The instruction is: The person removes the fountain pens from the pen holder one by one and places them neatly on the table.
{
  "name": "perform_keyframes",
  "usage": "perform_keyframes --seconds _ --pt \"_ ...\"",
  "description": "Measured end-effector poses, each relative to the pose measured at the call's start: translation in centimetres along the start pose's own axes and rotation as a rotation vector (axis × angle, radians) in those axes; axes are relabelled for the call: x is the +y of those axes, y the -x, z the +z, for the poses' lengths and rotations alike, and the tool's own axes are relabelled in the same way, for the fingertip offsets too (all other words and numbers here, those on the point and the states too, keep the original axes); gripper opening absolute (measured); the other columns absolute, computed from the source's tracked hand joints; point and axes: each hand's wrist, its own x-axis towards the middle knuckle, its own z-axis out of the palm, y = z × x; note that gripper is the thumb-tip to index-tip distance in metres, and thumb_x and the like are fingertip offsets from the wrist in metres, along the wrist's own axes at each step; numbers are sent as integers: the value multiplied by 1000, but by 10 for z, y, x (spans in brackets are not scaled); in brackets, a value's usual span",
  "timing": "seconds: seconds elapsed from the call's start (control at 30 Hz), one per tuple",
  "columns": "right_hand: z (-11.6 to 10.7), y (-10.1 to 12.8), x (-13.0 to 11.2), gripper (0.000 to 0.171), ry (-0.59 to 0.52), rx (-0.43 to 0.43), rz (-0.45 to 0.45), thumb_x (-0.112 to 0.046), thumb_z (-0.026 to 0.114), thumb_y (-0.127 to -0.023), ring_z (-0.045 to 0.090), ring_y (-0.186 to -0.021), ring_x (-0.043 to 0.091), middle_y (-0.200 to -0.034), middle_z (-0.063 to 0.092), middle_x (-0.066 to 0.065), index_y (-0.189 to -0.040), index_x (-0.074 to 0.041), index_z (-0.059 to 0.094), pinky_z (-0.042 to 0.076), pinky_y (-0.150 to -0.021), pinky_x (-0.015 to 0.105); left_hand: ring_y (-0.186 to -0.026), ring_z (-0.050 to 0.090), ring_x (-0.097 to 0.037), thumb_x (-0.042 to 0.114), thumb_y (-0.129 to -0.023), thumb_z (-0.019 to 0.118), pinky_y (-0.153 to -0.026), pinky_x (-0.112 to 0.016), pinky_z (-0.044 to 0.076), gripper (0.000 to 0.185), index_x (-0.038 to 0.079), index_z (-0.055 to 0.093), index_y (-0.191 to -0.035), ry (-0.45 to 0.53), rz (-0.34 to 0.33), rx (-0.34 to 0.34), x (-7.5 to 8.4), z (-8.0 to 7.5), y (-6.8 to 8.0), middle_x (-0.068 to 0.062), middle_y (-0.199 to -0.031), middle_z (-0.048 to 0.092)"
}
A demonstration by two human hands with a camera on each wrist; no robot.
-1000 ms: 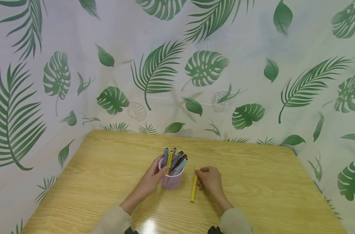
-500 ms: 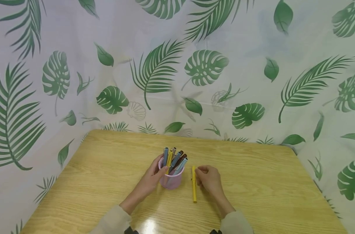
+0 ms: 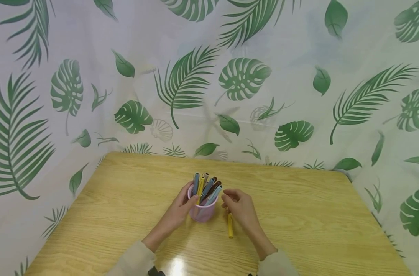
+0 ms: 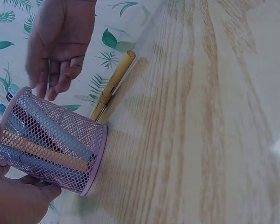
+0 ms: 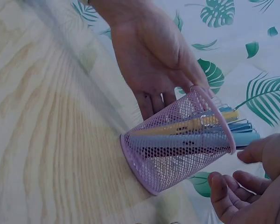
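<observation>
Pens (image 3: 206,187) are stood in a pink mesh pen cup (image 3: 202,211), which is gripped by the left hand (image 3: 179,213). At its three o'clock, the right hand (image 3: 239,209), loosely curled and seemingly empty, is hovered nearest a yellow pen (image 3: 230,226) lying twelve-to-six.

Head view high, forward-down; wrist views close (shared pink mesh cup (image 3: 202,212))

Pink mesh pen cup (image 3: 202,211), upright mid-table, packed with blue, yellow and brown pens (image 3: 206,187) leaning rightward (caps well above the rim). Just right of it, flat on the wood: one yellow pen (image 3: 230,226), pointing away from the near edge.
</observation>
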Motion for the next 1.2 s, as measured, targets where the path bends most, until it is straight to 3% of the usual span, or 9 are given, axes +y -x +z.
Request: perform_keyframes --seconds 0.17,0.3,0.57,0.97,1.2 --pt "4 3 -10 34 -39 -8 -30 -17 74 -96 71 -87 29 -109 72 15 -122 5 69 61 -65 34 -152 26 -40 24 -111 50 -123 -50 23 61 9 23 -164 -11 -3 -15 1 -1 1 -25 -166 24" --pt "7 3 -13 33 -32 0 -39 -19 76 -95 71 -83 23 -104 73 13 -118 4 69 59 -64 28 -152 25 -41 26 -111 49 -123 -51 23 62 9 21 -164 -22 -4 -26 0 -2 1 -25 -166 23" --pt "15 0 -12 34 -44 45 -38 -25 78 -94 69 -79 22 -91 73 10 -113 1 70 62 -68 39 -152 27 -39 26 -112 49 -123 -49 24 61 11 21 -164 -17 -2 -29 0 -2 1 -23 -167 24" --pt "27 0 -15 26 29 136 -94 -21 77 -95 68 -74 21 -87 72 12 -103 3 71 52 -57 21 -152 26 -39 23 -112 48 -124 -50 23 61 8 22 -164 -13 11 -22 1 -2 2 -24 -166 24" --pt "30 -3 -16 17 66 174 -132 -12 74 -94 65 -74 16 -89 73 14 -98 4 73 53 -60 22 -152 27 -40 23 -111 49 -123 -51 23 60 8 23 -164 -14 5 -8 2 -2 2 -25 -166 26"
